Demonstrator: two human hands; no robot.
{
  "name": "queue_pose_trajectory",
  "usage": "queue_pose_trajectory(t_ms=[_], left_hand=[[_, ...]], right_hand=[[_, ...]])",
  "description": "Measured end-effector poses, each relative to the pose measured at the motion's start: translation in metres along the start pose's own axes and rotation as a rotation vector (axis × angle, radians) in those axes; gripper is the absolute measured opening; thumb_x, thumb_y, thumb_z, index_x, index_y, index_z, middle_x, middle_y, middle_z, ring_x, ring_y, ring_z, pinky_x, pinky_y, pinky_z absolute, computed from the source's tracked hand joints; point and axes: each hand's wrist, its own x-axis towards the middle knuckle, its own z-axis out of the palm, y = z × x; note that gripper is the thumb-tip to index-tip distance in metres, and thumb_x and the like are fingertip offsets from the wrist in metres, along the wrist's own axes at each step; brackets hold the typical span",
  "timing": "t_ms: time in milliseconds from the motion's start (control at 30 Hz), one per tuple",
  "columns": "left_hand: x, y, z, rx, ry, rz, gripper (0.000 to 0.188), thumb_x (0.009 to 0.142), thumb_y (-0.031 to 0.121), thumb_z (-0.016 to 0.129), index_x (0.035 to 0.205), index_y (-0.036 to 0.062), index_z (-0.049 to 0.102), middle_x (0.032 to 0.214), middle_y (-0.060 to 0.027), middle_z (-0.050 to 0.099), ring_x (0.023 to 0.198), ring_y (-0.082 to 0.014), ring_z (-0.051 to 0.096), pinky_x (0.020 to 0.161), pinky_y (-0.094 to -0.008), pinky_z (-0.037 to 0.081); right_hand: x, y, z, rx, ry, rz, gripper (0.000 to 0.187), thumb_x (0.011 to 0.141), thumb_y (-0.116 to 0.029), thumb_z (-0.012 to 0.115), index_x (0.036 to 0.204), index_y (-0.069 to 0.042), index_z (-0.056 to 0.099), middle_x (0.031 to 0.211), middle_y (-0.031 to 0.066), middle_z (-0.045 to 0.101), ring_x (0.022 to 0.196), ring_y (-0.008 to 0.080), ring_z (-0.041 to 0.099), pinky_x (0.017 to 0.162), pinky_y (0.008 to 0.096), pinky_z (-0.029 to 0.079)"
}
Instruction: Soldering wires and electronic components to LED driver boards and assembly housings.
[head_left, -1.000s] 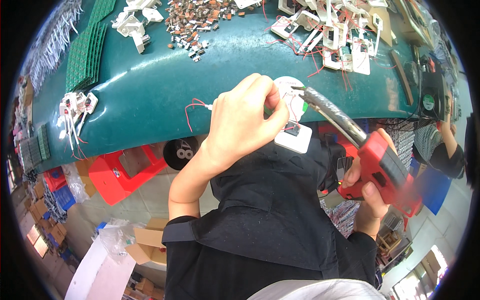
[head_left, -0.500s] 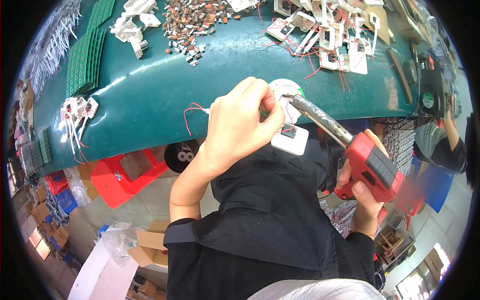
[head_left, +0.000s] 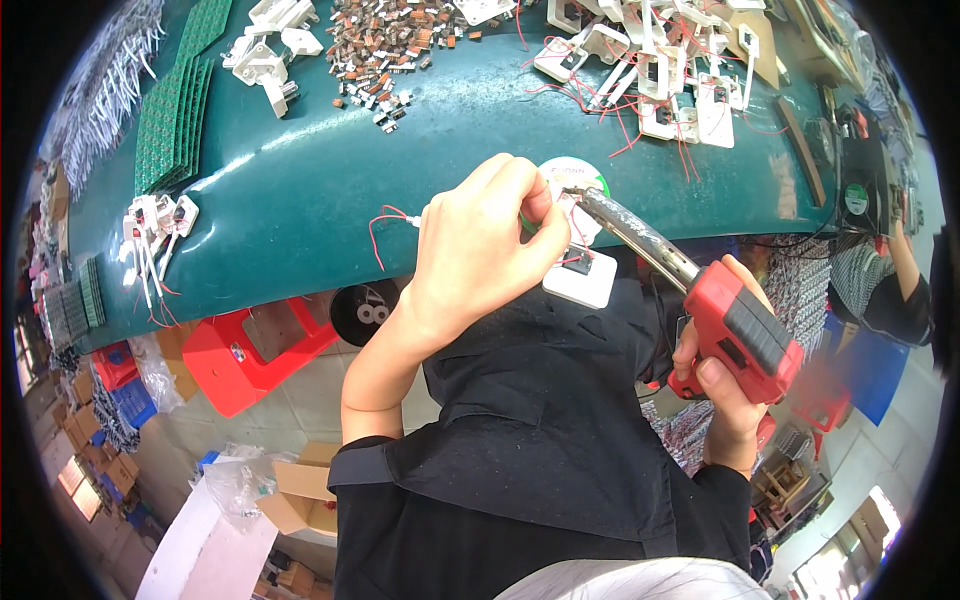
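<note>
My right hand [head_left: 735, 375] is wrapped round the grip of a red and black soldering gun [head_left: 745, 325]. The gun's dark tip meets the work just right of my left fingertips. My left hand [head_left: 485, 245] is closed in a pinch; what lies between its thumb and finger is hidden. Below the tip, at the table's edge, is a white plastic housing [head_left: 582, 282] with a black component and red wires [head_left: 578, 238]. Behind the tip lies a round white and green solder spool [head_left: 585, 172]. A white stem end with a red wire [head_left: 375, 235] sticks out left of my left hand.
On the green table [head_left: 300, 200] lie a heap of small brown and metal components [head_left: 385, 50], white housings with red wires [head_left: 660, 75], stacked green circuit boards [head_left: 170, 130] and a small group of white parts [head_left: 155, 230]. A red stool [head_left: 235, 370] stands below the table's left side.
The soldering gun and my right hand have shifted very slightly left and up. My left hand keeps its pinch in the same place.
</note>
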Motion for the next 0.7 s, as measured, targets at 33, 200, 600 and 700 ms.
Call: queue_pose_trajectory(t_ms=[33,200,600,700], left_hand=[[0.0,0.0,0.0,-0.002,0.001,-0.005,0.013,0.073,0.001,0.067,0.071,0.0009,0.054,0.067,-0.0037,0.055,0.05,-0.007,0.048,0.047,-0.0228,0.039],[0.0,0.0,0.001,0.012,-0.006,-0.011,0.013,0.073,0.001,0.067,0.072,0.0009,0.054,0.068,-0.0036,0.055,0.05,-0.0069,0.048,0.047,-0.0228,0.04],[-0.002,0.003,-0.002,-0.002,-0.002,-0.086,0.014,0.07,0.001,0.067,0.071,0.0034,0.053,0.063,-0.0036,0.051,0.047,-0.0113,0.048,0.047,-0.0261,0.04],[-0.001,0.005,-0.001,-0.033,0.007,-0.091,0.016,0.07,0.001,0.068,0.069,0.0031,0.052,0.064,-0.0024,0.052,0.047,-0.0088,0.047,0.046,-0.0244,0.04]], right_hand=[[0.0,-0.001,0.001,0.001,-0.001,-0.001,0.088,0.066,-0.019,0.075,0.14,0.005,0.034,0.083,0.0109,0.063,0.073,0.0161,0.061,0.067,0.0268,0.05],[-0.002,0.001,-0.002,0.054,0.017,0.012,0.092,0.066,-0.023,0.077,0.14,0.005,0.033,0.079,0.0127,0.062,0.067,0.0171,0.061,0.063,0.0279,0.051],[0.081,0.017,-0.098,-0.182,0.572,-0.578,0.054,0.087,-0.007,0.063,0.137,0.0,0.042,0.091,0.0107,0.064,0.066,0.0108,0.057,0.055,0.022,0.046],[0.122,0.029,-0.155,-1.032,0.866,-0.595,0.061,0.082,-0.014,0.069,0.138,-0.01,0.045,0.108,0.0173,0.064,0.084,0.0276,0.066,0.075,0.0355,0.052]])
